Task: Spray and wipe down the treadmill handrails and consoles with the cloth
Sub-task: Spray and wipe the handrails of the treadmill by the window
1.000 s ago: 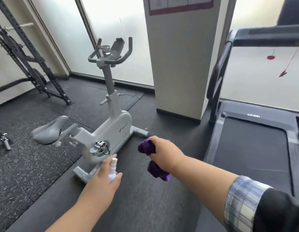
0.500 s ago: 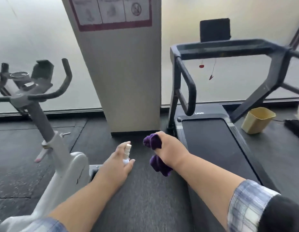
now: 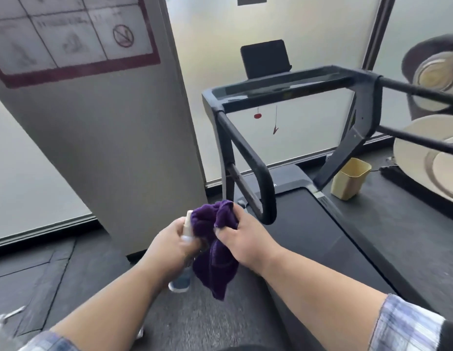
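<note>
Left hand point(image 3: 173, 243) wraps a small white spray bottle point(image 3: 188, 226) nozzle-up against the bunched purple cloth point(image 3: 215, 247) pinched in right hand point(image 3: 242, 236), likely to wet it, just short of the black treadmill handrail point(image 3: 248, 153).

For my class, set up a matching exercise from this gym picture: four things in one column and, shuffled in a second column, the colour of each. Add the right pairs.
Things:
1. cloth
2. bin on the floor beside the treadmill
3. spray bottle
4. handrail of the treadmill

Colours:
A. black
B. white
C. purple
D. pale yellow

Pairs: 1-C, 2-D, 3-B, 4-A

The right hand grips the cloth and the left hand holds the spray bottle.
</note>
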Available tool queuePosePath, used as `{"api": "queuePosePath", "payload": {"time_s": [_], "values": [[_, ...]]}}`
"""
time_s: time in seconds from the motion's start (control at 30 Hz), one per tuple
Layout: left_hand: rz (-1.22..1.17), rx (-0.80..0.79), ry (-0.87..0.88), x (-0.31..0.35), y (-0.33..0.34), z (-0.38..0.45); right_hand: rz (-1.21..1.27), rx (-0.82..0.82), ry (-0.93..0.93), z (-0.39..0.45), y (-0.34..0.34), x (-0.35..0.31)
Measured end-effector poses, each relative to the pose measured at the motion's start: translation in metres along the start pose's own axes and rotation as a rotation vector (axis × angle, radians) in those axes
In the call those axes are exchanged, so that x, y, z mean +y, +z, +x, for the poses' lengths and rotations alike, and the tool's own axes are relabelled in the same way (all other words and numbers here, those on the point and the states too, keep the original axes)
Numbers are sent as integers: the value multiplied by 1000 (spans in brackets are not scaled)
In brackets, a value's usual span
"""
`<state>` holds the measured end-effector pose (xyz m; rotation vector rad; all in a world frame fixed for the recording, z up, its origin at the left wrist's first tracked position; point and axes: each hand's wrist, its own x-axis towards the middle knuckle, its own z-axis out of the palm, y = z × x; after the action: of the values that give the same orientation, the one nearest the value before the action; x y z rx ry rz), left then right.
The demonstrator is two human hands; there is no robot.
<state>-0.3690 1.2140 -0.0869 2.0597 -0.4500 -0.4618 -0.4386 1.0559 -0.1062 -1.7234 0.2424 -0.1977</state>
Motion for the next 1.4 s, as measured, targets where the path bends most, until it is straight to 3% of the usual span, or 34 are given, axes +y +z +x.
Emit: {"api": "queuePosePath", "payload": {"time_s": [0.27,0.4,0.47,0.6,0.8,0.93,1.03,1.17,1.27,1.4], "values": [[55,96,187,26,-35,102,155,-85,-7,81,-6,-1],[46,-31,260,34,-64,141,168,-243,-171,98,-1,-4],[-8,-146,297,41,-78,158,199,-190,-213,107,4,-1],[-125,-376,390,50,-103,196,287,139,-111,132,10,-3],[-312,-643,547,57,-119,246,509,227,-41,165,35,-13],[-308,-737,645,58,-118,270,722,453,-35,162,45,-34],[-188,-622,680,64,-105,280,344,777,0,148,28,-56],[-4,-541,842,85,-68,281,-263,1004,136,125,-15,-83],[189,-536,957,101,-30,294,-518,1032,306,126,-53,-78],[505,-460,1077,99,2,316,-656,867,538,140,-78,-49]]}}
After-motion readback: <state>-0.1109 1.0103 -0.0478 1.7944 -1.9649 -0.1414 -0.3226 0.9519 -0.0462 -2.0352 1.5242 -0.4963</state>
